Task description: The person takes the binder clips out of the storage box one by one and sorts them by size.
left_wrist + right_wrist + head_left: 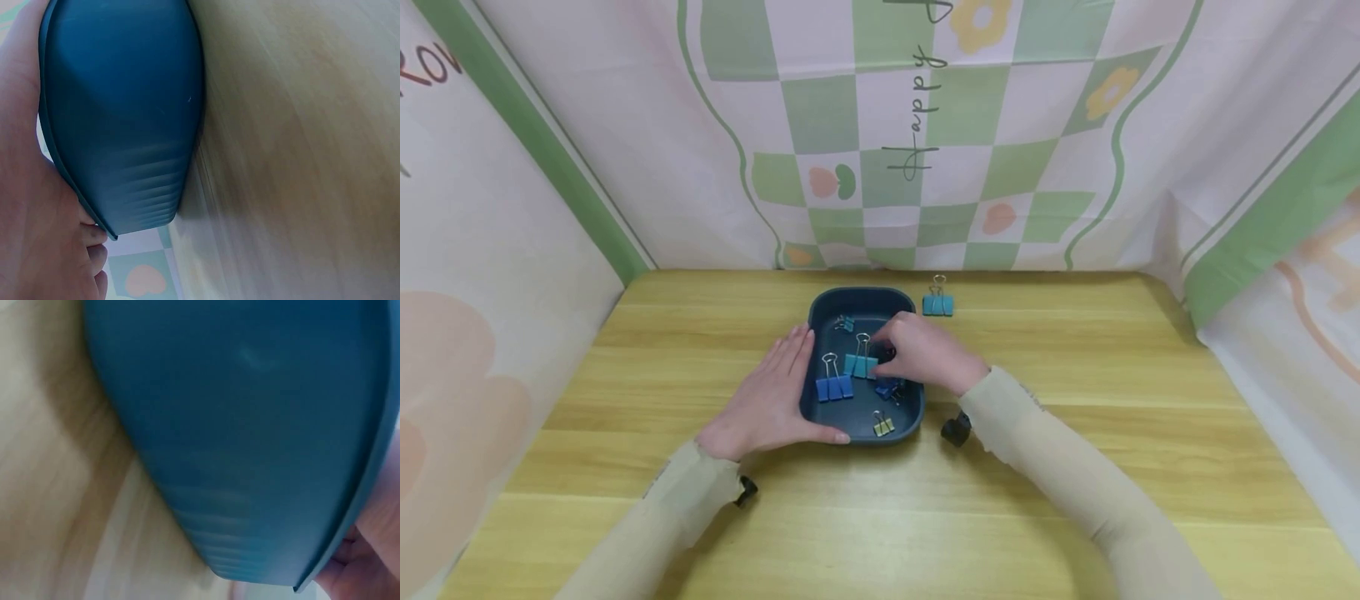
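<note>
A dark blue tray [865, 293] holds several binder clips. My left hand [771, 400] rests along its left side, fingers straight, thumb on the front rim; the left wrist view shows this hand [37, 187] along the rim. My right hand [925, 352] reaches over the right rim with bent fingers. Its fingertips are beside the right end of a teal binder clip [861, 367]; whether they pinch anything is unclear. A blue binder clip [835, 388] lies left of that. Small dark blue clips [889, 388], a yellow clip [883, 427] and a small teal clip [846, 323] lie around.
Behind the tray's right corner, another teal binder clip [937, 305] stands on the wooden table [1037, 500]. A patterned curtain [895, 108] hangs along the table's back edge. Dark wrist-worn parts [957, 429] show beneath the right sleeve.
</note>
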The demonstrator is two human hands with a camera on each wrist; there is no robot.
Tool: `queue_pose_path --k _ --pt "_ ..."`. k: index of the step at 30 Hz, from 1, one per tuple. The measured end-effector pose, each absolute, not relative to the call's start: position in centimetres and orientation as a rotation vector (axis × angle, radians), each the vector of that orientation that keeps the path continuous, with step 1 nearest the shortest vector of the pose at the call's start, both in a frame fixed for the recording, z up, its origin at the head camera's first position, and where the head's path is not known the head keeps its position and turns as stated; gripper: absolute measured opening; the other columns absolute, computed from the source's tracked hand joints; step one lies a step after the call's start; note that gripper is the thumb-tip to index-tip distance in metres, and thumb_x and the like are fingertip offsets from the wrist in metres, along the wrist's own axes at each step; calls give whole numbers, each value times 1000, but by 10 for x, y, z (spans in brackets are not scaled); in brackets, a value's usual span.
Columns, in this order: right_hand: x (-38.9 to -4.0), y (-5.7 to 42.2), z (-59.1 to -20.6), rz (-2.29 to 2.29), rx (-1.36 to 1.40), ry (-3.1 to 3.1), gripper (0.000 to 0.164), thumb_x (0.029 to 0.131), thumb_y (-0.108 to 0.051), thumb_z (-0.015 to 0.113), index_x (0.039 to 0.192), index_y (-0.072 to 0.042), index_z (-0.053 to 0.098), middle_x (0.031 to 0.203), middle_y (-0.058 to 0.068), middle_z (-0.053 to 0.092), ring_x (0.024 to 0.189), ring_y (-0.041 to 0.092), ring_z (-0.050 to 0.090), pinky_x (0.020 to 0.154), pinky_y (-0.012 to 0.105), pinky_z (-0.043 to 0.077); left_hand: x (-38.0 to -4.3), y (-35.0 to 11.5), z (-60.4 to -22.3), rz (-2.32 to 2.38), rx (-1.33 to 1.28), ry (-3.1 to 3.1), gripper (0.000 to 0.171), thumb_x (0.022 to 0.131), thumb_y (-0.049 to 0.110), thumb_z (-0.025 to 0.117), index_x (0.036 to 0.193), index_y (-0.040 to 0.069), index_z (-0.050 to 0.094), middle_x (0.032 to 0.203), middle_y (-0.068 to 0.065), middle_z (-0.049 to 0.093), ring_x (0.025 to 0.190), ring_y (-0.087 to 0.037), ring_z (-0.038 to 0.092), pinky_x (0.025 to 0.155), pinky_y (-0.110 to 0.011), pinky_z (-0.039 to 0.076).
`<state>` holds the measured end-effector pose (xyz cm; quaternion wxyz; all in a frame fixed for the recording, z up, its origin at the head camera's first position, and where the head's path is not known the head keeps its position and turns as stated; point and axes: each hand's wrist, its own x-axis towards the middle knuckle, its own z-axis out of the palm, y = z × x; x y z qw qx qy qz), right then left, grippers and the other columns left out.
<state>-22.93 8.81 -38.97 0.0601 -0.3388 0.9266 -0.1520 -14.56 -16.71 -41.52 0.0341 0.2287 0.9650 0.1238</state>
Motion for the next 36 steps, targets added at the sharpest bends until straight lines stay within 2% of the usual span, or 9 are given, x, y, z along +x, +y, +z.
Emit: queue_pose_path --k 3,9,15,22,27,32,36 --pt "-229 86 -393 -405 -1057 2806 42 83 -37 86 115 -10 79 111 3 75 102 16 66 92 35 55 -146 -167 -415 380 702 2966 148 63 102 47 162 2 1 169 -12 -6 154 -22 -5 123 -41 7" --pt "-228 79 -395 -352 -1053 2802 35 81 -35 88 107 -12 81 102 0 76 92 12 68 86 32 56 -145 -166 -415 384 702 2968 148 63 101 47 162 2 1 169 -11 -6 154 -21 -5 123 -40 6" --pt "-229 73 -398 -271 -1071 2830 30 82 -34 87 103 -15 82 92 -4 75 81 8 61 81 29 56 -145 -166 -415 382 706 2974 148 63 101 47 162 2 -1 169 -12 -6 154 -21 -6 123 -40 6" --pt "-230 72 -403 -302 -1097 2846 21 81 -29 86 96 -15 82 85 -7 73 76 8 60 75 28 55 -144 -166 -415 386 700 2973 148 63 101 47 162 2 1 169 -13 -5 154 -21 -5 123 -40 7" --pt "-231 72 -405 -331 -1076 2840 26 79 -30 87 99 -14 82 91 -5 74 81 9 63 78 29 56 -144 -166 -415 388 696 2971 147 64 101 47 162 1 2 169 -13 -4 154 -22 -3 123 -40 8" --pt "-231 72 -405 -383 -1036 2839 32 76 -33 89 99 -12 81 90 -4 73 82 11 62 78 31 55 -143 -166 -414 405 690 2965 146 65 99 51 162 1 3 169 -13 -4 154 -22 -3 123 -41 8" --pt "-231 74 -406 -443 -989 2854 39 76 -34 88 106 -10 80 100 0 74 90 13 62 84 33 55 -144 -165 -414 407 689 2966 146 65 99 51 162 1 3 170 -12 -4 154 -22 -3 123 -41 8"
